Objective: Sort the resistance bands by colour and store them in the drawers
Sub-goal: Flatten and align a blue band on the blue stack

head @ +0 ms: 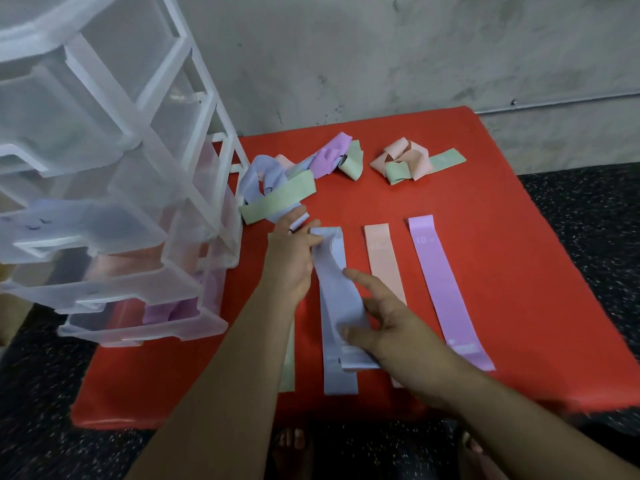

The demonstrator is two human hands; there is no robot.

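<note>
Two light blue bands (337,303) lie one on the other on the red mat (502,271). My left hand (291,258) pinches the top end of the upper blue band. My right hand (384,323) rests with straight fingers on its lower part. To the right lie a flat peach band (382,261) and a flat purple band (446,296). A green band (288,362) shows partly under my left forearm. Farther back sit a tangled pile of blue, green and purple bands (294,181) and a peach and green pile (408,161).
A clear plastic drawer unit (114,188) stands at the left on the mat, its lower drawers pulled out with blue, peach and purple bands inside. A grey wall (381,57) rises behind. Dark speckled floor (588,220) surrounds the mat; my feet show at the bottom.
</note>
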